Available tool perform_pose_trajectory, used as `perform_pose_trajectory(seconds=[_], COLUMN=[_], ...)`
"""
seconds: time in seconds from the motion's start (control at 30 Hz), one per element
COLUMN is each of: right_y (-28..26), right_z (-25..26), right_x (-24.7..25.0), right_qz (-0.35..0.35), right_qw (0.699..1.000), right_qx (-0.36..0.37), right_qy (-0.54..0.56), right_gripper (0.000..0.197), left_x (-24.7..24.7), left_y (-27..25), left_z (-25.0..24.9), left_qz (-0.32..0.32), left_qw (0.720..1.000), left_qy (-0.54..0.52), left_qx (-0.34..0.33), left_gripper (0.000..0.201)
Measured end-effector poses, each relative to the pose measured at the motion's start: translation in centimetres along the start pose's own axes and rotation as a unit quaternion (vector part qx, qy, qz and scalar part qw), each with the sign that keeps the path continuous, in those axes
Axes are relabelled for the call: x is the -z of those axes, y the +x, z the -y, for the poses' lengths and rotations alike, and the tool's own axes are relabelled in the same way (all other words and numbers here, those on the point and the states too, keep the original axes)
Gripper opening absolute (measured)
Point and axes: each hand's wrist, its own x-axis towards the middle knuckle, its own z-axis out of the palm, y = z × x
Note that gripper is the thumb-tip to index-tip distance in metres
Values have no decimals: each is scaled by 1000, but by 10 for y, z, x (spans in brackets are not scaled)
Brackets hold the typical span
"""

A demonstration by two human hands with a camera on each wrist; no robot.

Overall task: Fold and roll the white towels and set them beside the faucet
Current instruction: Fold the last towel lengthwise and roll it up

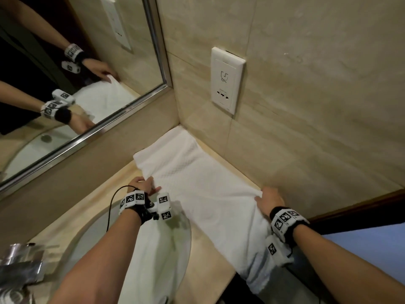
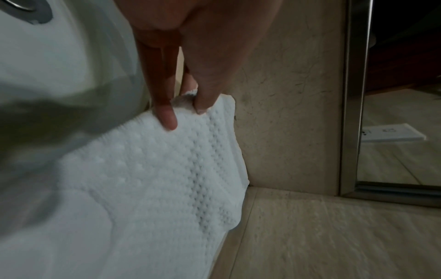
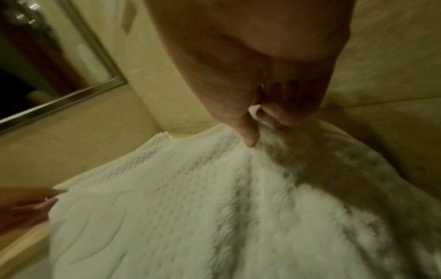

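A: Towel position?

B: White towel (image 1: 197, 189) lies as a long strip on the beige counter (image 1: 210, 260). Far end tucked into the wall corner, below the socket plate (image 1: 226, 80). Near end spills off the counter's front edge; a left-hand part droops into the basin (image 1: 92, 238).

A: Hands?

B: Left hand (image 1: 142, 186) pinches the strip's left edge, thumb and fingertips (image 2: 168, 119) closed on the hem. Right hand (image 1: 268, 199) pinches the right edge against the side wall, fabric bunched under the thumb. The two grips sit roughly opposite each other, partway down the strip.

A: Step in hand?

B: Folding, by my read. Strip already looks doubled lengthwise, layered edges showing at the far end. No roll started.

A: Next move?

B: Likely to draw both edges taut and square the strip, or carry the gripped line over for another fold. Needs an even pull from both sides, and the hanging end brought up onto the counter first.

A: Faucet?

B: Chrome fitting (image 1: 19, 266) at lower left, blurred. No towel set beside it. Mirror (image 1: 65, 84) to the far left repeats the hands.
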Motion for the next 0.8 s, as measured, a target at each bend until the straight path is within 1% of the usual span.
perform_pose_trajectory(seconds=[0.07, 0.1, 0.13, 0.2, 0.23, 0.3, 0.37, 0.43, 0.5, 0.53, 0.6, 0.67, 0.7, 0.73, 0.77, 0.8], right_y=[0, -2, -3, -7, -10, -15, -24, -31, -38, -41, -44, -43, -42, -40, -38, -38], right_z=[-6, -8, -9, -11, -14, -23, -36, -50, -59, -63, -69, -75, -78, -81, -84, -85], right_x=[-1, -4, -7, -13, -14, -15, -17, -20, -21, -22, -21, -21, -21, -22, -23, -23], right_qz=[-21, -22, -20, -11, -9, -8, 17, 39, 48, 53, 60, 61, 57, 53, 50, 54], right_qw=[1000, 1000, 1000, 1000, 1000, 1000, 1000, 999, 999, 998, 997, 997, 997, 997, 997, 996], right_qx=[-12, -7, -1, 0, -4, -4, -2, -10, -20, -25, -22, -1, 6, 9, 10, 12], right_qy=[13, 13, 8, 13, 18, 8, -2, 6, 12, 17, 32, 44, 50, 55, 62, 68], right_gripper=[32, 35, 44, 64, 69, 70, 68, 70, 73, 74, 68, 61, 62, 65, 67, 67], left_x=[-2, -2, -4, -6, -6, -8, -12, -15, -19, -21, -24, -27, -27, -26, -23, -21], left_y=[-5, -9, -9, -13, -17, -27, -34, -44, -56, -58, -65, -45, -50, -69, -92, -112], left_z=[-2, -2, 1, 6, 7, 13, 26, 40, 56, 66, 83, 113, 118, 117, 114, 113], left_qz=[16, 27, 33, 26, 17, 16, 32, 78, 103, 104, 132, 143, 151, 164, 173, 182], left_qw=[1000, 999, 996, 983, 977, 967, 961, 961, 959, 964, 970, 974, 972, 971, 970, 969], left_qy=[14, 36, 84, 181, 211, 252, 273, 265, 264, 246, 206, 177, 177, 173, 168, 165], left_qx=[7, 14, 11, -18, -21, -36, -26, -10, 0, 7, 4, 6, 7, 6, 1, -1], left_gripper=[34, 42, 46, 47, 50, 55, 54, 55, 47, 51, 55, 52, 43, 29, 19, 18])
